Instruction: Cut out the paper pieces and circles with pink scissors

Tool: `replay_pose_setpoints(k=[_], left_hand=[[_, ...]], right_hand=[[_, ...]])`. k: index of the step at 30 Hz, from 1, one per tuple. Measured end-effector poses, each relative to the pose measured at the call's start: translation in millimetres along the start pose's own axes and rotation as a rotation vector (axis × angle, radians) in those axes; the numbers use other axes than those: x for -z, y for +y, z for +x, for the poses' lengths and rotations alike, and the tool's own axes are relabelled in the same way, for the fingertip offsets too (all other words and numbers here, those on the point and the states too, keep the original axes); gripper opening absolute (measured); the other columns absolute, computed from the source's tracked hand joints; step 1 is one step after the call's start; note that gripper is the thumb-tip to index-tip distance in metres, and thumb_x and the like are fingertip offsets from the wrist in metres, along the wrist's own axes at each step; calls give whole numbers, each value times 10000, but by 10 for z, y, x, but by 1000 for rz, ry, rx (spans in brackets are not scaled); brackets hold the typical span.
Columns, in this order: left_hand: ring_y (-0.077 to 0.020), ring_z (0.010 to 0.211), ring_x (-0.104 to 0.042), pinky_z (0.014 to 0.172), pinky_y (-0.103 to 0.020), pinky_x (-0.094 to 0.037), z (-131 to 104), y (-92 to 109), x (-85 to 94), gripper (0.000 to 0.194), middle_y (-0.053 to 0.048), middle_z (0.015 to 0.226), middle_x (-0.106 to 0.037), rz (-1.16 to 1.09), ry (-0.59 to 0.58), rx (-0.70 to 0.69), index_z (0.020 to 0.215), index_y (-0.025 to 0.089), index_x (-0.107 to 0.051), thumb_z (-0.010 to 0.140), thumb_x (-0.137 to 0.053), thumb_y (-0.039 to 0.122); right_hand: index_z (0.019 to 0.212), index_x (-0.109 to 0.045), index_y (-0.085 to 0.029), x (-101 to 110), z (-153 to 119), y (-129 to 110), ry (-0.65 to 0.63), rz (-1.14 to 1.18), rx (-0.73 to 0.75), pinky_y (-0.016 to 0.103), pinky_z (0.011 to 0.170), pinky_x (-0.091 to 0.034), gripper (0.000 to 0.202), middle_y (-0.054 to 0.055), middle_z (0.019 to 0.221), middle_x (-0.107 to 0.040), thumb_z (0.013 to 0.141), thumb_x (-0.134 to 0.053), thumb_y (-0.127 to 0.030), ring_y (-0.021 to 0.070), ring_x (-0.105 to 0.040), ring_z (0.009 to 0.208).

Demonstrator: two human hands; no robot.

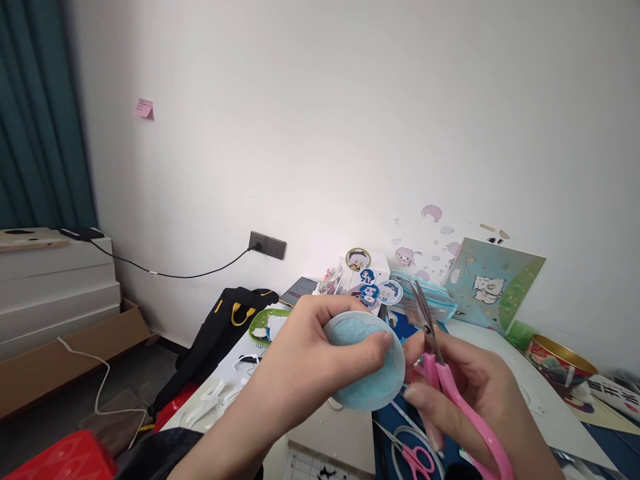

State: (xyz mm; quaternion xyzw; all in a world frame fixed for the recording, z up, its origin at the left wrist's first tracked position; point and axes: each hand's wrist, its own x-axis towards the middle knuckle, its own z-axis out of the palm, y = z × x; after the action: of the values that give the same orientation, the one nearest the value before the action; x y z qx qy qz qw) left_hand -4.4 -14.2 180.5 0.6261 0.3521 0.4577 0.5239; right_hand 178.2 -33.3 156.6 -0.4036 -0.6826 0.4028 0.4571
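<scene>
As the left hand pinches a blue disc, lower centre, the right hand, holding scissors, should keep the blades turned away.

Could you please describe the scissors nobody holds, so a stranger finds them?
Below the white wall, the left hand holds a pale blue disc. Below the disc, to the right, are the pink scissors. Unlike the pair in the right hand, they lie unheld.
</scene>
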Motion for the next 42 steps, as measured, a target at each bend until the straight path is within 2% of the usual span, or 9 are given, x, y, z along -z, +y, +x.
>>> replay_pose_setpoints(k=[5, 10, 15, 20, 24, 26, 30, 35, 42], left_hand=[[-95, 516, -438, 494, -206, -393, 2, -2, -7, 186, 31, 559, -471, -21, -55, -12, 664, 140, -610, 741, -690, 289], [-115, 579, -504, 511, -202, -408, 12, -77, -12, 229, -6, 659, -554, -94, -68, -46, 756, 145, -661, 821, -624, 361], [-109, 602, -514, 520, -180, -422, 20, -133, -18, 263, -14, 682, -586, -126, -34, -84, 767, 144, -699, 817, -634, 394], [-102, 565, -490, 495, -181, -410, 17, -129, -32, 253, 6, 641, -553, -126, 8, -77, 735, 151, -670, 774, -679, 400], [-98, 534, -477, 479, -186, -405, 11, -126, -37, 257, 17, 609, -533, -125, 13, -79, 706, 154, -644, 759, -690, 401], [-96, 541, -475, 480, -177, -388, 8, -118, -32, 253, 17, 608, -537, -103, 16, -101, 697, 154, -646, 770, -681, 394], [-98, 546, -468, 476, -176, -368, -5, -76, -13, 255, 19, 598, -536, -54, 12, -126, 657, 155, -622, 786, -659, 373], [-107, 556, -493, 491, -181, -388, -40, -32, -10, 247, 13, 612, -555, 8, -1, -133, 649, 159, -613, 797, -632, 355], [-142, 553, -553, 490, -212, -400, -50, 19, -23, 217, -19, 617, -631, 40, -16, -96, 641, 159, -598, 781, -613, 325]], right_hand=[[642, -486, -223, -48, 56, 16, -10, 38, 8, 203, 408, -375, 254, -72, 440, -480, 796, -673, -298, 103, -443, 400], [694, -520, -217, -32, 55, 80, 47, 79, 9, 214, 418, -355, 226, -73, 422, -498, 815, -660, -346, 98, -440, 375], [683, -504, -223, -27, 30, 75, 24, 58, 39, 212, 399, -377, 245, -70, 424, -490, 835, -635, -364, 106, -456, 370], [621, -467, -224, -70, 39, 8, 31, 29, 26, 195, 398, -407, 265, -71, 451, -474, 739, -699, -272, 103, -407, 421], [632, -508, -212, -65, 42, 18, 65, -43, 44, 213, 438, -371, 226, -61, 518, -460, 704, -714, -272, 104, -392, 458], [673, -551, -204, -45, 24, 27, 52, -48, 57, 231, 455, -367, 247, -44, 563, -472, 645, -762, -330, 123, -424, 497], [871, -613, -177, -14, -46, 21, 56, 1, 31, 271, 478, -411, 514, 6, 669, -543, 529, -813, -505, 167, -492, 540], [984, -638, -163, 9, -114, 19, 72, -42, -42, 299, 508, -448, 634, 58, 772, -624, 519, -809, -559, 208, -556, 583], [930, -676, -170, 53, -122, 24, 47, -100, -54, 310, 522, -459, 550, 51, 740, -636, 518, -823, -504, 228, -577, 599]])
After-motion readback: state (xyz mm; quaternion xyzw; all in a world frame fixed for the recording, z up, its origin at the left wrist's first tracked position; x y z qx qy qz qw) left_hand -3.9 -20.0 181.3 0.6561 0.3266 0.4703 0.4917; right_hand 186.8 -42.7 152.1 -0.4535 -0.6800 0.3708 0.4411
